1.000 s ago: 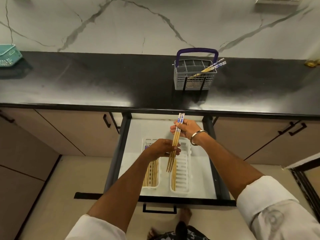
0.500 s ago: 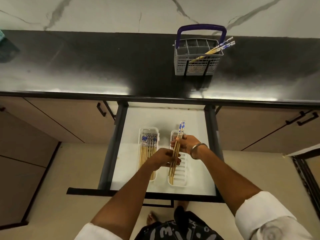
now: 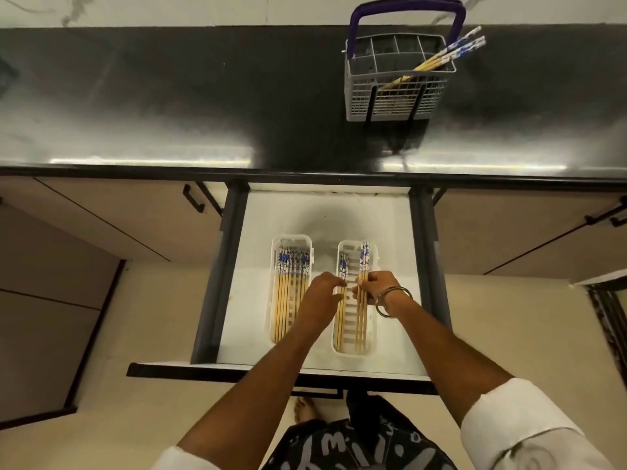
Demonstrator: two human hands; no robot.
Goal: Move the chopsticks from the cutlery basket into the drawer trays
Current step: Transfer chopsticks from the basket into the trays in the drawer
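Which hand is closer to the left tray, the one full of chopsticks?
The left hand. It sits between the two trays, beside the left tray at its right edge. The right hand is farther away, over the right tray, holding chopsticks.

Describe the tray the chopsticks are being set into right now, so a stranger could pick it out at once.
Below the black countertop, an open drawer holds two white slotted trays side by side. The right-hand tray lies under both hands. Unlike the left tray, which is packed with a full row of chopsticks, it holds only a few, with bare slots showing down its middle.
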